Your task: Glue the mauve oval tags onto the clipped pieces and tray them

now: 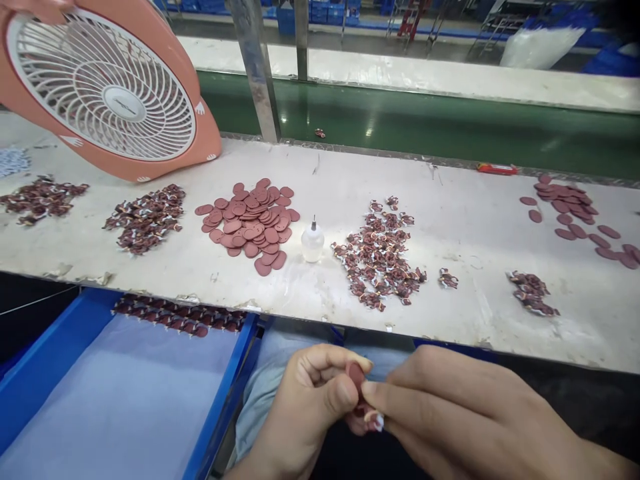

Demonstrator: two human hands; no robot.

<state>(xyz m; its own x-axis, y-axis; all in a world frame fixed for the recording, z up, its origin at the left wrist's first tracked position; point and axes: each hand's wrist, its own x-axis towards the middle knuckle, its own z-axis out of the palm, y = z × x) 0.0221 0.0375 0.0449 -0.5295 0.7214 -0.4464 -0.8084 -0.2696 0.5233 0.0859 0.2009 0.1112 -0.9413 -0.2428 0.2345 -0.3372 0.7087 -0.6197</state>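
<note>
The left hand (310,400) and right hand (457,403) share a pinching grip on a reddish oval disc (355,375) near six o'clock in view. Similar discs (250,223) lie on the surface (470,223) at the hands' eleven o'clock.

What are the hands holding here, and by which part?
The left hand and right hand pinch a reddish-brown oval disc by its edges; a small brown-and-white piece shows below, its hold hidden.

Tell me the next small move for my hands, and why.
I'd probably press the oval piece and small brown figure gently together: the left hand pinches the oval, the right hand is at its edge, and the figure shows just below.
</note>
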